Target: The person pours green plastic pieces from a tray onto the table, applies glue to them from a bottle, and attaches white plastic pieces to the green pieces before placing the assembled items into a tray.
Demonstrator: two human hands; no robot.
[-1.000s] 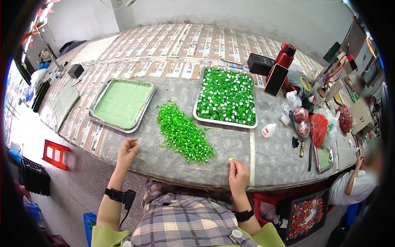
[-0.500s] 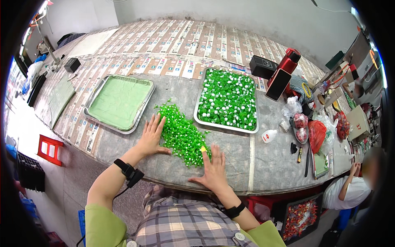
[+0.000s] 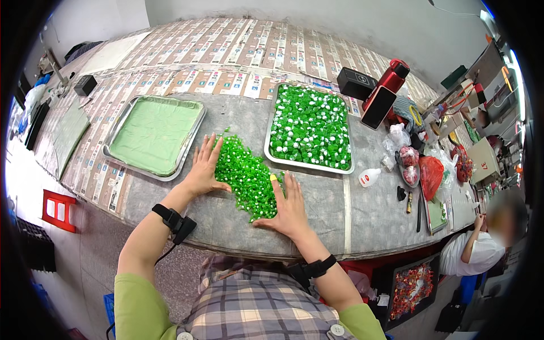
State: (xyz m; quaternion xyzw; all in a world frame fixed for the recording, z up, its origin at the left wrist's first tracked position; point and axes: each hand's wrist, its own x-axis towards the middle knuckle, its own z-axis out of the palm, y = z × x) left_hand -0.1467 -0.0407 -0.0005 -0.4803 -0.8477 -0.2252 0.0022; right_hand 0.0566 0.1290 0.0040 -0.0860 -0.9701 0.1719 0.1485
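Observation:
A long heap of small green and white pieces (image 3: 242, 173) lies loose on the grey-covered table. Against its left side rests my left hand (image 3: 203, 169), palm down with fingers spread. My right hand (image 3: 290, 208) is at the heap's lower right edge, its fingers stretched forward and the thumb out to the left. Yellow wrapping covers one fingertip of that hand. Beyond the right hand stands a metal tray (image 3: 309, 166) filled with larger green and white pieces. To the left of the heap sits another tray (image 3: 184, 166) with a flat pale green lining.
A white bottle (image 3: 369, 177) lies right of the filled tray. Behind it are a phone (image 3: 378, 107), a red flask (image 3: 392, 79) and a black box (image 3: 356, 83). Bags (image 3: 431, 177) crowd the right side. A co-worker (image 3: 473, 252) sits at the far right; a red stool (image 3: 58, 211) is at left.
My right hand has moved up against the heap's lower right side, and the heap looks narrower there. My left hand stays along its left side. The view has shifted slightly.

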